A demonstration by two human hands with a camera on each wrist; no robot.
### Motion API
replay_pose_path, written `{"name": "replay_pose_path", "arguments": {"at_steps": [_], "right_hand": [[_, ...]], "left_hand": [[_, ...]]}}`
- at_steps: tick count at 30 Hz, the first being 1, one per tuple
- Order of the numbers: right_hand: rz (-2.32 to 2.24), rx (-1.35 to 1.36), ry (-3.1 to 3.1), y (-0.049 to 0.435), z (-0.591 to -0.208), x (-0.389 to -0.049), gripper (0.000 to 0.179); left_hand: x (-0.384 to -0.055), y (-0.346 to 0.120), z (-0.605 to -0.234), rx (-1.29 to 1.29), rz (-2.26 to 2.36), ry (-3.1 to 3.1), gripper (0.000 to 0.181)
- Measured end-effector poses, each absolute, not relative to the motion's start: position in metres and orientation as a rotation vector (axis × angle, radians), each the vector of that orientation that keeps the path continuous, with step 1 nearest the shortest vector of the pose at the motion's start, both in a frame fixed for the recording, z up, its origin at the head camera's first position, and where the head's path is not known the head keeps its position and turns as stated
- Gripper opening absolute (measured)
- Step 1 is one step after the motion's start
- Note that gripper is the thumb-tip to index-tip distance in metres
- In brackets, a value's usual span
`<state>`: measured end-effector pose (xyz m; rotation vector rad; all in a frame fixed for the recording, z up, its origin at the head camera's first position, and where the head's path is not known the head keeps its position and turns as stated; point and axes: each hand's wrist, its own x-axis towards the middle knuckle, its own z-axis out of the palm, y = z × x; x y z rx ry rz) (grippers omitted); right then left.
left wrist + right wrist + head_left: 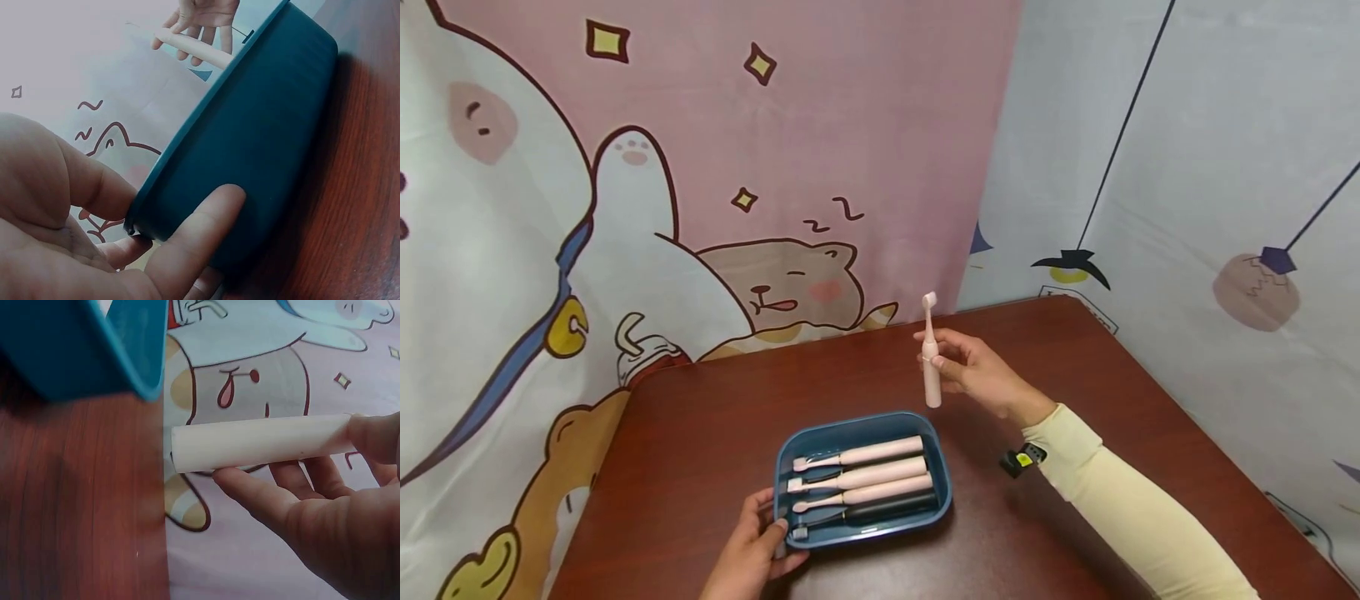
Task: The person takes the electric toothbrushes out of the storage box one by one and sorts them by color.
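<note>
A pale pink electric toothbrush (932, 379) stands upright in the air in my right hand (973, 371), pinched between thumb and fingers, its brush head up. The right wrist view shows the smooth handle (250, 447) of that toothbrush against the fingers. My left hand (752, 537) grips the left end of a blue plastic bin (949, 492), thumb at the rim. Inside the bin lie several electric toothbrushes side by side, pink ones (883, 476) and a black one (895, 507), heads toward the left. In the left wrist view the fingers press the wall of the bin (250, 125).
The bin rests on a reddish-brown wooden table (700, 442). Behind it hangs a pink cartoon curtain (880, 125), with a pale curtain (1225, 167) along the right side. A black strap device (1024, 458) sits on the right wrist, below a cream sleeve.
</note>
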<state>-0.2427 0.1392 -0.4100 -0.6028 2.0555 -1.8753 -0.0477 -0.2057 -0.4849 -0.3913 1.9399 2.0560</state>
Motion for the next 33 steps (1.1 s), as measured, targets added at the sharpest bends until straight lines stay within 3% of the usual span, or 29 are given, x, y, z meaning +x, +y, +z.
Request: {"name": "replay_pose_path", "arguments": {"at_steps": [33], "right_hand": [[-2.034, -0.245, 2.443, 0.264, -0.46, -0.328, 0.043]], "left_hand": [[-0.048, -0.209, -0.488, -0.382, 2.036, 1.934, 0.051]]}}
